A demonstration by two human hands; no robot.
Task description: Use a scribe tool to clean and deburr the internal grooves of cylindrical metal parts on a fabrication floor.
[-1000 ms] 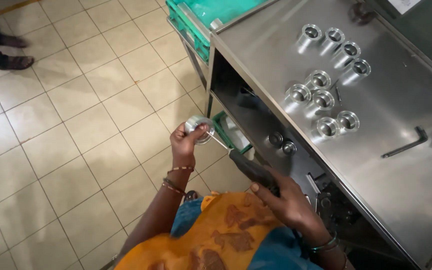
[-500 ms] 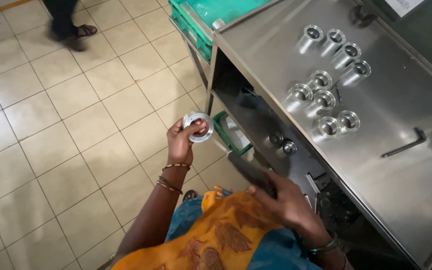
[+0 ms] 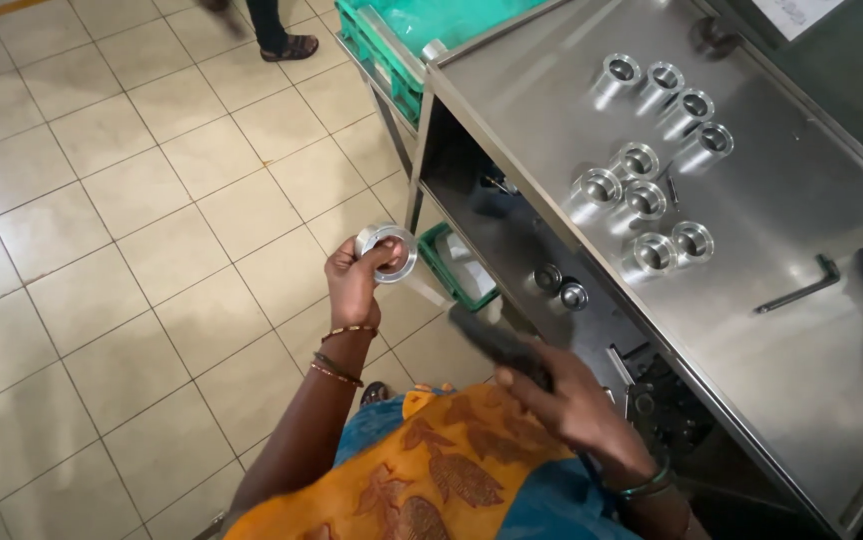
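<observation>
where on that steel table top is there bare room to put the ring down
Bare steel lies on the table top left of the metal cylinders, and between them and the bent key. The cylinder cluster is crowded. The left hand holds the ring.

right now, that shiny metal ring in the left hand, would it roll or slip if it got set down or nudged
The metal ring looks rigid and, being apparently solid machined metal, probably heavy for its size. Its round outline suggests it would roll if stood on edge, yet sit steady laid flat, as similar parts do on the steel table. The polished surface may be slippery; the left hand pinches its rim.
</observation>
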